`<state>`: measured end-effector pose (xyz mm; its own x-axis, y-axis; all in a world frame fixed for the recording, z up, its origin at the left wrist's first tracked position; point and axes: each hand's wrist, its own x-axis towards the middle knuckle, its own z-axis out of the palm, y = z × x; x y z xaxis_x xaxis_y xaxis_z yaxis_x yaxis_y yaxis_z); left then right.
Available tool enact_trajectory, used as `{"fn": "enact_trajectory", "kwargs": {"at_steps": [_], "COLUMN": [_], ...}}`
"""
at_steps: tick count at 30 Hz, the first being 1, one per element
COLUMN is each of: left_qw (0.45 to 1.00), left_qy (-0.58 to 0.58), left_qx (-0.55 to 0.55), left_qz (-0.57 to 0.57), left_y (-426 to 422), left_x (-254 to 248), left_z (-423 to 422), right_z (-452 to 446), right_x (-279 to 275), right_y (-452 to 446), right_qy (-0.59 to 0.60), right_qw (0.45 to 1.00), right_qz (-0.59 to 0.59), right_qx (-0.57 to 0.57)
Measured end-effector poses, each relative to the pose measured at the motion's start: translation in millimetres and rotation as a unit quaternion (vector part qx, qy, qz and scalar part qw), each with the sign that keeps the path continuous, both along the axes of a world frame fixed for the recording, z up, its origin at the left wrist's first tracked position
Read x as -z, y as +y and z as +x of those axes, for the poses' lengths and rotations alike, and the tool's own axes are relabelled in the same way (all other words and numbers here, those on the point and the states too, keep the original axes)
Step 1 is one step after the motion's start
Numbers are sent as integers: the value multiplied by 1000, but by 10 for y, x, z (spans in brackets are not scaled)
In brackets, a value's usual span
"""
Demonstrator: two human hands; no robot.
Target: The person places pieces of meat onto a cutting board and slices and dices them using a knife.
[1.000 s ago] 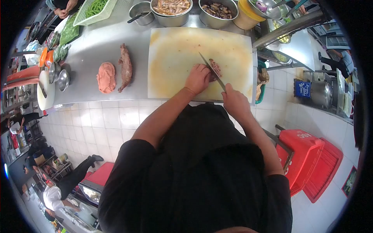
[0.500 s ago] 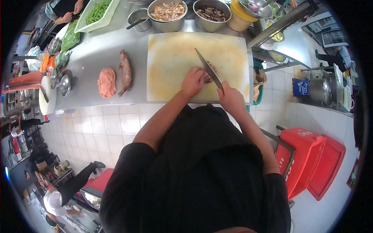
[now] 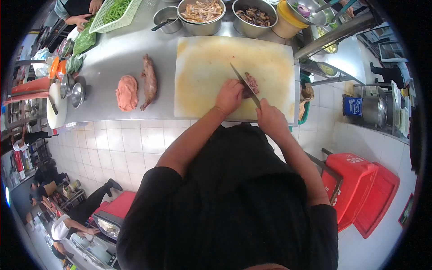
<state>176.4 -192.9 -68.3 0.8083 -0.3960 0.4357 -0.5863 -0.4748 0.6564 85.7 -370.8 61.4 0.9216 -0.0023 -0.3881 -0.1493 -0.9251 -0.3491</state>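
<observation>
On the white, yellow-stained cutting board (image 3: 202, 67), my left hand (image 3: 230, 96) is closed over a piece of dark reddish meat, mostly hidden under the fingers. My right hand (image 3: 272, 118) grips the handle of a long kitchen knife (image 3: 245, 83). Its blade slants up and left, right beside my left fingertips. Chopped meat (image 3: 252, 81) lies in a small heap along the blade's right side. Left of the board, on the steel table, rest a long piece of reddish-brown meat (image 3: 149, 83) and a lump of smooth pink minced meat (image 3: 127, 93).
Behind the board stand a pot of pale strips (image 3: 201, 28), a pot of dark pieces (image 3: 253, 29), a small pan (image 3: 168, 27) and a yellow tub (image 3: 288, 28). A green-bean basket (image 3: 116, 26) is at back left, near another person's hand (image 3: 81, 21). A red bin (image 3: 346, 180) stands right.
The view has shifted slightly, so the board appears farther right. More chopped meat shows to the right of the blade. My hands keep their holds.
</observation>
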Motion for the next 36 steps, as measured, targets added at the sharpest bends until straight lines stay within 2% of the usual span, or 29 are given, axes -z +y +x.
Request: {"fn": "enact_trajectory", "kwargs": {"at_steps": [3, 9, 12, 24, 27, 30, 33, 36], "left_qw": [1000, 999, 997, 999, 999, 999, 998, 998], "left_qy": [-2, 22, 35, -9, 14, 13, 31, 19], "left_qx": [-9, -3, -47, -27, -31, -30, -12, -14], "left_qz": [17, -42, -58, -35, -35, -9, -47, -62], "left_y": [-10, -1, 56, 72, 66, 82, 97, 111], "left_x": [21, 23, 20, -4, -17, 17, 11, -29], "left_z": [4, -5, -68, -41, -51, -13, 0, -15], "right_z": [111, 277, 63, -40, 4, 74, 208, 242], "right_x": [375, 304, 77, -186, -92, 363, 414, 351], "right_y": [99, 73, 42, 52, 43, 88, 94, 79], "right_qy": [-27, -97, -79, 4, -9, -27, -77, -73], "right_qw": [999, 995, 997, 998, 998, 1000, 997, 997], "right_qz": [16, 6, 20, -40, -35, -1, 11, 10], "right_qx": [24, -3, 6, -51, -54, -14, -17, -8]}}
